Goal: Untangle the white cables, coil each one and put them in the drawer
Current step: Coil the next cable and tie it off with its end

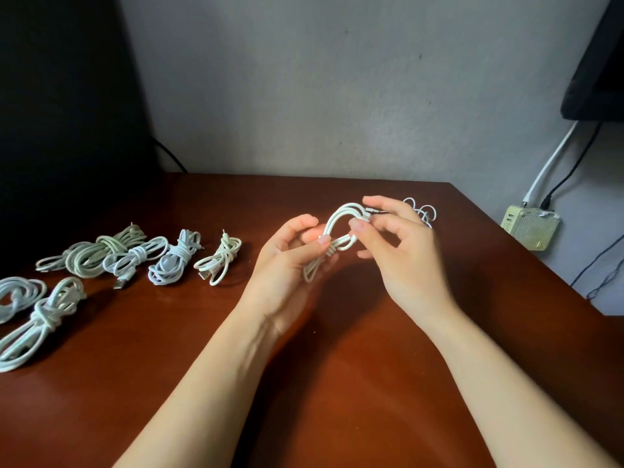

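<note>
A looped white cable (339,231) is gripped above the wooden table (371,366) by the left hand (290,261), while its plug end is pinched by the right hand (398,244); coiled cables (175,258) are laid out to the left.

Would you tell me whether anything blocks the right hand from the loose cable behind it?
Nothing visible does; the loose cable lies on the table just beyond the right hand, which pinches the half-coiled cable.

Dim, diffuse room light w/ cool cast on grey wall (337,79); upper-left corner falls to near black. Soft shadows pool on brown table (337,400) beneath left hand (287,261) & right hand (401,255); faint sheen, no hard glare. Wide-angle bowing at edges; coiled cables (44,319) at left slightly smeared.
</note>
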`<state>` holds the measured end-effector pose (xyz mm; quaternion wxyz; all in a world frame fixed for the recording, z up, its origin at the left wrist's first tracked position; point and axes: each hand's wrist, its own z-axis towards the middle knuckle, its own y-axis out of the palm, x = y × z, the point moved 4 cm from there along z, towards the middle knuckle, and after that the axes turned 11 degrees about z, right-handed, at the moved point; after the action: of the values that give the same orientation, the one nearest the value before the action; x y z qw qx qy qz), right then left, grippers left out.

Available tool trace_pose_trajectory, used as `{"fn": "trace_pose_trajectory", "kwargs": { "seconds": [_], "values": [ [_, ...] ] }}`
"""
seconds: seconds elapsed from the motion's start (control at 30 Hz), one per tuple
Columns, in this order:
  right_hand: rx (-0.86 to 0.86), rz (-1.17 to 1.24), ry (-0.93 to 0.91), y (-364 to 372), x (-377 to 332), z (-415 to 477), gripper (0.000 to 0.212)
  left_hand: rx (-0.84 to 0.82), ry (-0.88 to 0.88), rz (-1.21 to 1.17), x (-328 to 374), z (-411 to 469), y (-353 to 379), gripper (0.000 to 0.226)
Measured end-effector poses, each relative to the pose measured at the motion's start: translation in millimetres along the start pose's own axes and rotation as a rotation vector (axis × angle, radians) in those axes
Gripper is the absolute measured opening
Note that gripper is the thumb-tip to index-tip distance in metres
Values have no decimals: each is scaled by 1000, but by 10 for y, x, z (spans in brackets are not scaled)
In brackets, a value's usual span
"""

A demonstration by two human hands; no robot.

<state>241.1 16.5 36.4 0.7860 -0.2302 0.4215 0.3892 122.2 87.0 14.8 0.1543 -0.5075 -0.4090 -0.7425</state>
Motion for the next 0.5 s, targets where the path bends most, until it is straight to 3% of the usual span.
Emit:
{"fn": "trace_pose_trajectory", "kwargs": {
  "seconds": [0.13,0.5],
  "values": [
    [-57,57,123,11,12,5,24,-18,65,49,15,6,-1,22],
    [-147,-71,207,-3,22,2,28,-52,154,135,-32,14,-18,27]
  ]
}}
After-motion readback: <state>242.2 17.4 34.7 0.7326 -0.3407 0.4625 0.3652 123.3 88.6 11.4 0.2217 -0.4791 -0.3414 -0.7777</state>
